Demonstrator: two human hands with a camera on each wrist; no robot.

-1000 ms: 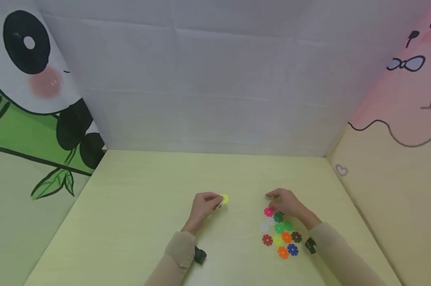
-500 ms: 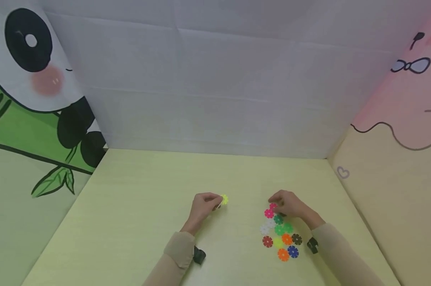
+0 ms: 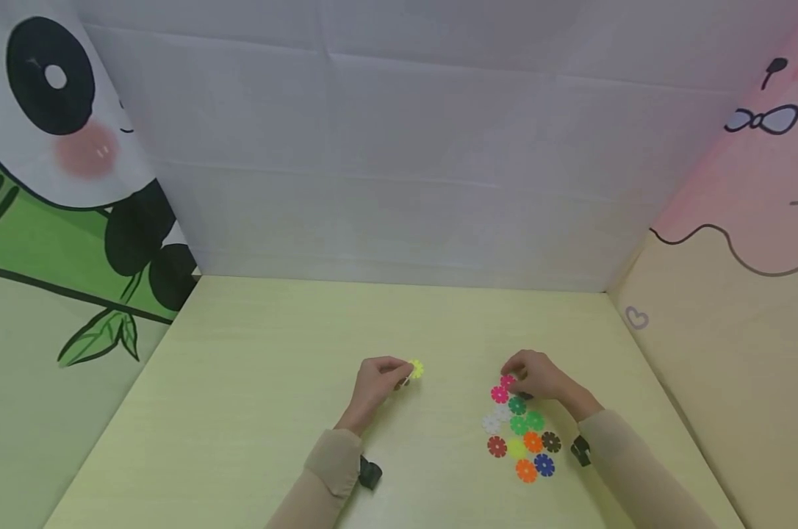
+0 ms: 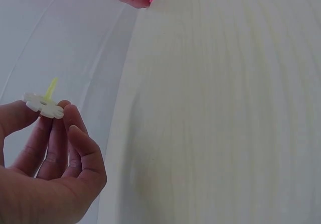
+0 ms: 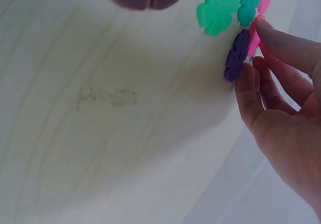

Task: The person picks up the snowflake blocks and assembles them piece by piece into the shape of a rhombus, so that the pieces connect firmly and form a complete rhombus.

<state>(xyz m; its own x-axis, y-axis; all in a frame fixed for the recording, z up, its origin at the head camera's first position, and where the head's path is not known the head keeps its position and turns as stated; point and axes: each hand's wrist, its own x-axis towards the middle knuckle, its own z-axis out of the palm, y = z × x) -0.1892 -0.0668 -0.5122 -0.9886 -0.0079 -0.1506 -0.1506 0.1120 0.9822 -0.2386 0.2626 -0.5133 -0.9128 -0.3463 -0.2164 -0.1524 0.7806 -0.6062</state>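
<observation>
My left hand [image 3: 375, 386] pinches a white notched disc [image 4: 36, 103] between thumb and fingers. A yellow notched disc [image 3: 417, 369] is slotted into the white one and stands across it. My right hand [image 3: 538, 376] pinches a pink notched disc [image 5: 255, 39] by its edge at the far end of a group of loose discs; its fingers partly hide it. Beside those fingertips is a purple disc [image 5: 237, 56]. Another pink disc [image 3: 500, 394] and a dark green disc [image 3: 516, 405] lie just nearer to the person.
The group on the pale table [image 3: 273, 353] also has white [image 3: 491, 423], bright green [image 3: 535, 420], dark red [image 3: 497, 446], orange [image 3: 526, 471], brown [image 3: 551, 441] and blue [image 3: 544, 464] discs. A grey-white cloth wall [image 3: 399, 169] stands behind the table, with printed panels at both sides.
My right hand has shifted slightly right, and its outstretched index finger has drawn in onto the pink disc. The left hand stays put with its joined discs.
</observation>
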